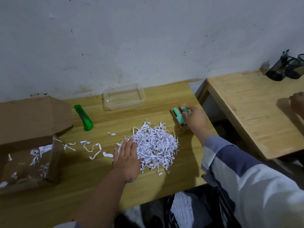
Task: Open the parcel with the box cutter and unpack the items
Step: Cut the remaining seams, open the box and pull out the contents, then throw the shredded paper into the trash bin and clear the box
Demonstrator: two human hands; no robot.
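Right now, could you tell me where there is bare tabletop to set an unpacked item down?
Bare wood lies between the green box cutter and the clear plastic tub, and along the near edge below the shredded paper pile. It is crowded between the cardboard box and the pile, where loose strips lie.

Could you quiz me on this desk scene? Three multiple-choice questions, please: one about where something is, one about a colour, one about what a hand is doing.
1. Where does the box cutter lie?
A. inside the cardboard box
B. on the table between the cardboard box and the clear tub
C. in the right hand

2. What colour is the box cutter?
A. green
B. red
C. black

3. What is the left hand doing?
A. pinching the cutter
B. hanging idle off the table
C. resting flat on the shredded paper

Answers: 1 B, it lies on bare wood between the two. 2 A, its body is bright green. 3 C, its fingers are straight on the pile's edge.
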